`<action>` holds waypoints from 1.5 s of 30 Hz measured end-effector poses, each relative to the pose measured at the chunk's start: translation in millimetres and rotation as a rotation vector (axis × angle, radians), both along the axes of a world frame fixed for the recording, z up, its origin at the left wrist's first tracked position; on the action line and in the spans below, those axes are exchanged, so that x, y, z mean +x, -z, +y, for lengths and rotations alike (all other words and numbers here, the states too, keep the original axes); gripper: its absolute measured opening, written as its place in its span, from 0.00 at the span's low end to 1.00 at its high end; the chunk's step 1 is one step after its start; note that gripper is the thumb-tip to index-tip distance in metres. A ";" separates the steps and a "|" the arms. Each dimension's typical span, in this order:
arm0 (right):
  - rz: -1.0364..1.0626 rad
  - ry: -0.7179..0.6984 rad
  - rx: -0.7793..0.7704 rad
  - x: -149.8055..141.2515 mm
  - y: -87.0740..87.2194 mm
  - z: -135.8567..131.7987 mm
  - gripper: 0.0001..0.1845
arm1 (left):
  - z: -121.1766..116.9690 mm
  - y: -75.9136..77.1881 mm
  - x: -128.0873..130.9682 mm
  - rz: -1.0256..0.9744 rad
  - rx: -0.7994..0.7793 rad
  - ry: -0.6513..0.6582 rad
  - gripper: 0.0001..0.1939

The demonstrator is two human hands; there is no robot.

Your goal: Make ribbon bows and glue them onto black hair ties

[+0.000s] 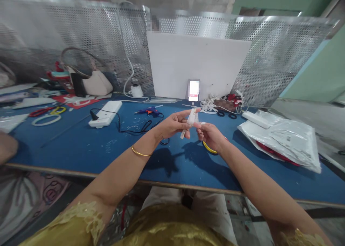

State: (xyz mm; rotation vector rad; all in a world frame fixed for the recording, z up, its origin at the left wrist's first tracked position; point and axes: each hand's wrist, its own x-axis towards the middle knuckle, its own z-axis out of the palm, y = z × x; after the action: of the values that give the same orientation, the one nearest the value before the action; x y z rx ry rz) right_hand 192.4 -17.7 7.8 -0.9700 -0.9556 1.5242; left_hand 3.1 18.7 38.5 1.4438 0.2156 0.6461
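Above the blue table, my left hand [176, 124] is closed on a small white ribbon-like strip [192, 117], with the thumb pressed against it and the index finger stretched along its top. A short tail of the strip hangs below the fingers. My right hand [211, 135] pinches the strip's lower right side; the exact grip is too small to make out. Under my right hand lies a yellow ring-shaped handle [209, 148], partly hidden by the hand. A blue glue gun [152, 111] rests on the table beyond my left hand, its black cord curling toward me.
A lit phone [193, 91] leans on a white board [199, 63]. Left stand a white power strip [105, 114], scissors [41, 111] and a handbag [94, 81]. White cords [210, 104] are heaped behind my right hand; plastic-wrapped packets [283, 138] lie right. Another person's arm [7, 147] shows far left.
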 end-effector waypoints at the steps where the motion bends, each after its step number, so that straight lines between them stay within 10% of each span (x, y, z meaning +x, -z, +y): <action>1: -0.001 -0.014 -0.009 -0.5 -0.2 -0.4 0.07 | 0.4 0.2 0.4 -0.005 0.000 -0.013 0.39; 14: 0.006 -0.112 -0.010 -6.3 2.3 -7.9 0.18 | 0.3 -1.0 3.8 0.003 0.012 -0.089 0.39; 28: 0.199 0.642 0.537 30.6 -28.4 3.8 0.15 | 9.7 5.7 3.3 0.140 0.014 -0.233 0.34; 32: -0.071 0.568 0.590 32.3 -29.4 0.5 0.34 | 11.4 6.8 2.9 0.137 0.020 -0.257 0.30; 38: -0.620 0.843 0.604 25.3 -11.6 6.9 0.24 | 6.9 5.7 5.1 0.165 0.070 -0.195 0.32; 45: -0.744 0.343 0.702 -3.1 -9.4 -11.3 0.07 | 1.5 16.5 18.8 0.165 0.139 -0.237 0.41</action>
State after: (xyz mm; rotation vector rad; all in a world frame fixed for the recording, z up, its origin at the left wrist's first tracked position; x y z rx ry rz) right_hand 189.4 -29.0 17.2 -1.0993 -1.5974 0.4353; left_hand 21.8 20.2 22.1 1.6214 0.4846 0.7460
